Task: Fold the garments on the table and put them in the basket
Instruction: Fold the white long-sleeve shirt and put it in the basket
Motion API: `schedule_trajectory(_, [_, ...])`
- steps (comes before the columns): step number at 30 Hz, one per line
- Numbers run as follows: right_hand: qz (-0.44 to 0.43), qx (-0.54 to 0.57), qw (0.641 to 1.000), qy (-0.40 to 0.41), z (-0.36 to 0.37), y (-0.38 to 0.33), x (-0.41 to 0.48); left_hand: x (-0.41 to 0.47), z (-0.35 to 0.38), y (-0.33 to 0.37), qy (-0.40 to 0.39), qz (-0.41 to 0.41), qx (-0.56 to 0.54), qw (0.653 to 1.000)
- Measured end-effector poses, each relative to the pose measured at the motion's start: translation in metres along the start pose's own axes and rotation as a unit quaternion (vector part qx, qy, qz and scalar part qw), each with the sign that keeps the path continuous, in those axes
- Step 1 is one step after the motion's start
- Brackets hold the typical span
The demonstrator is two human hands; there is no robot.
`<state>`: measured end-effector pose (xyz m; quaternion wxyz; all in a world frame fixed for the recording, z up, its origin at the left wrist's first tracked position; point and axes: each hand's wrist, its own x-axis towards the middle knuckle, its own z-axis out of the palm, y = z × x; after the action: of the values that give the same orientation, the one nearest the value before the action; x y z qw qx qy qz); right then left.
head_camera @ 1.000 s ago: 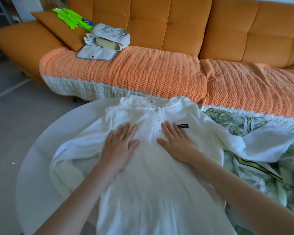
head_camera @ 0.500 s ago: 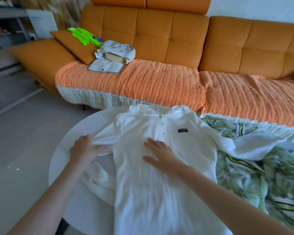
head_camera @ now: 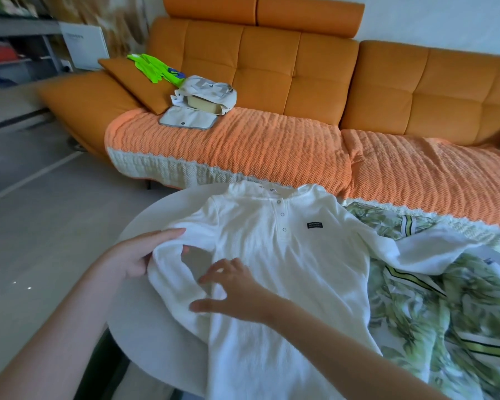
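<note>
The left hand [head_camera: 130, 256] pinches the near sleeve [head_camera: 171, 284] of the white henley shirt [head_camera: 295, 269]. Its thumb lies on top of the cloth and its fingers are curled underneath, lifting the sleeve into a loop above the tabletop [head_camera: 145, 336]. The right hand [head_camera: 240, 293] is spread loosely with its fingers apart. It rests on the shirt where that sleeve meets the body and grips nothing.

The shirt lies face up on the round white tabletop with its collar toward the sofa [head_camera: 272, 62]. 3 buttons run down the placket, and a small dark label [head_camera: 314, 225] sits on the chest. Its other sleeve [head_camera: 433, 249] trails across a green leaf-print garment [head_camera: 459, 313], which lies crumpled just beside the shirt on the right and partly under it.

Behind the tabletop, the orange sofa has an orange knit throw [head_camera: 243, 145] with a pale edge over its seat. On the sofa's left end an orange cushion [head_camera: 133, 79] carries a neon-green item [head_camera: 153, 67]. Beside it lie a beige cloth bundle [head_camera: 208, 93] and a flat grey pouch [head_camera: 188, 121]. Grey floor [head_camera: 41, 226] shows to the left.
</note>
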<state>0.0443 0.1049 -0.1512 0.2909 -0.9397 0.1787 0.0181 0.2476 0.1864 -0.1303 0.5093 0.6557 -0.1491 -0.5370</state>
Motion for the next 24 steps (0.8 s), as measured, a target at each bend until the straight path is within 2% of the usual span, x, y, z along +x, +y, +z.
schedule_trajectory(3, [0.012, 0.082, 0.996, -0.044, 0.014, -0.025, 0.015, -0.005, 0.0, 0.008, -0.036, 0.005, -0.044, 0.998])
schedule_trajectory(6, [0.036, 0.232, 0.97, -0.059, 0.018, -0.044, 0.024, -0.004, -0.013, 0.013, 0.018, 0.017, -0.072, 0.997])
schedule_trajectory(8, [0.053, 0.375, 0.923, -0.068, 0.015, -0.061, 0.026, -0.001, -0.021, 0.015, 0.052, 0.025, -0.072, 0.996])
schedule_trajectory(10, [0.064, 0.503, 0.859, -0.063, 0.014, -0.075, 0.03, -0.003, -0.022, 0.02, 0.068, 0.05, -0.043, 0.995])
schedule_trajectory(12, [0.068, 0.599, 0.792, -0.092, 0.015, -0.084, 0.035, -0.002, -0.022, 0.023, 0.103, 0.095, 0.04, 0.989])
schedule_trajectory(13, [0.065, 0.612, 0.778, -0.126, 0.017, -0.086, 0.035, 0.0, -0.023, 0.024, 0.134, 0.127, 0.102, 0.977])
schedule_trajectory(14, [0.06, 0.591, 0.789, -0.156, 0.02, -0.087, 0.035, 0.001, -0.024, 0.025, 0.167, 0.163, 0.172, 0.957])
schedule_trajectory(15, [0.056, 0.545, 0.818, -0.174, 0.025, -0.084, 0.035, 0.004, -0.026, 0.025, 0.192, 0.2, 0.243, 0.93])
schedule_trajectory(17, [0.049, 0.462, 0.866, -0.183, 0.032, -0.073, 0.033, 0.008, -0.028, 0.024, 0.24, 0.245, 0.399, 0.85])
schedule_trajectory(19, [0.052, 0.442, 0.882, -0.156, 0.029, -0.061, 0.028, 0.01, -0.026, 0.02, 0.282, 0.268, 0.495, 0.777])
schedule_trajectory(20, [0.06, 0.447, 0.881, -0.142, 0.025, -0.055, 0.025, 0.012, -0.023, 0.018, 0.294, 0.281, 0.503, 0.762])
schedule_trajectory(21, [0.069, 0.452, 0.879, -0.131, 0.022, -0.049, 0.022, 0.014, -0.021, 0.015, 0.297, 0.291, 0.496, 0.762])
schedule_trajectory(22, [0.074, 0.441, 0.885, -0.127, 0.018, -0.045, 0.017, 0.018, -0.019, 0.012, 0.29, 0.292, 0.472, 0.78])
schedule_trajectory(24, [0.064, 0.322, 0.936, -0.126, 0.016, -0.042, 0.007, 0.024, -0.019, 0.004, 0.276, 0.264, 0.397, 0.835])
